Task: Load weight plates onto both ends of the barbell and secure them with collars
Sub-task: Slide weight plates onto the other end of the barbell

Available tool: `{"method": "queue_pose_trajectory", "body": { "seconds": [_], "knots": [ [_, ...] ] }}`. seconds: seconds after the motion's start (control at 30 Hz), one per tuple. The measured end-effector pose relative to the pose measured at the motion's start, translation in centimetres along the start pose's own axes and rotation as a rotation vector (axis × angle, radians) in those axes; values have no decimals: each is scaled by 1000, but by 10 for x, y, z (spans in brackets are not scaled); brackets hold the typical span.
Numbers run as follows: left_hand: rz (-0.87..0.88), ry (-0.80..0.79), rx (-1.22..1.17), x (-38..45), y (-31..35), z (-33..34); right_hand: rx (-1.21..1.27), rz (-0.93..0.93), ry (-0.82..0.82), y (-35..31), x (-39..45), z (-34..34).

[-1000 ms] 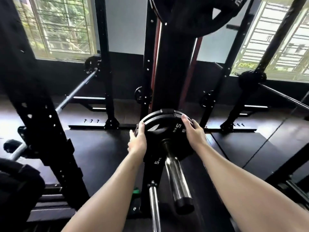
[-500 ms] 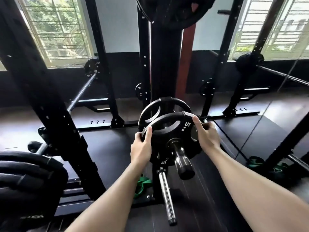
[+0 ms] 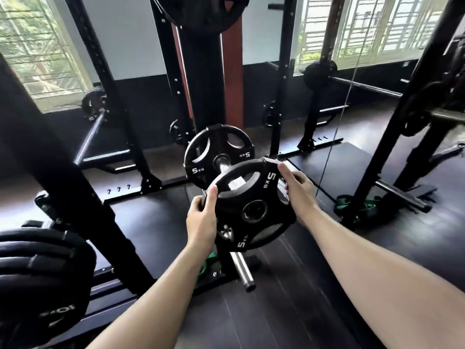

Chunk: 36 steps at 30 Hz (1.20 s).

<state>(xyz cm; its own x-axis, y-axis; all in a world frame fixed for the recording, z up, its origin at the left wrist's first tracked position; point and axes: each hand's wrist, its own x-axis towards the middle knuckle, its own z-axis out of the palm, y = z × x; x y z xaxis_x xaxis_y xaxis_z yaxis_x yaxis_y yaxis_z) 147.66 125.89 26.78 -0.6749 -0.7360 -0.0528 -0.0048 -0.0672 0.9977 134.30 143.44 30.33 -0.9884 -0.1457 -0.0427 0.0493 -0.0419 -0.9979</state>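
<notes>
I hold a black 5 kg weight plate [image 3: 235,197] by its rim with both hands, my left hand [image 3: 201,217] on its left edge and my right hand [image 3: 299,190] on its upper right edge. The plate is tilted and nothing passes through its centre hole. Behind it a second 5 kg plate [image 3: 219,144] sits on the barbell's chrome sleeve [image 3: 222,165]. A short stretch of sleeve shows between the two plates; its tip is hidden by the held plate. No collar is in view.
A chrome storage peg [image 3: 242,272] sticks out low below the held plate. Stacked black plates [image 3: 37,273] sit lower left beside a black rack upright [image 3: 75,185]. Green bands [image 3: 357,205] lie by the right rack's base. A large plate [image 3: 201,13] hangs overhead.
The front 5 kg plate slid along the sleeve toward me and now hangs off its end in both hands, tilted. The second plate stays on the sleeve.
</notes>
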Motion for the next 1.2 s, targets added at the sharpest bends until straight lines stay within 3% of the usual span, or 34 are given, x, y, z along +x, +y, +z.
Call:
{"method": "queue_pose_trajectory", "body": {
  "seconds": [0.2,0.4,0.67,0.93,1.2],
  "knots": [
    [-22,88,29,-47,-21,-14,-32,141,-9,45,-44,-30],
    [-93,214,186,-96,-68,-84,-28,320,-158,102,-105,-5],
    [17,519,289,-154,-48,-241,-14,360,-558,115,-195,124],
    [68,711,434,-201,-21,-412,38,432,-698,119,-323,248],
    [-1,705,426,-220,-45,-529,44,517,-690,139,-413,313]
  ]
}}
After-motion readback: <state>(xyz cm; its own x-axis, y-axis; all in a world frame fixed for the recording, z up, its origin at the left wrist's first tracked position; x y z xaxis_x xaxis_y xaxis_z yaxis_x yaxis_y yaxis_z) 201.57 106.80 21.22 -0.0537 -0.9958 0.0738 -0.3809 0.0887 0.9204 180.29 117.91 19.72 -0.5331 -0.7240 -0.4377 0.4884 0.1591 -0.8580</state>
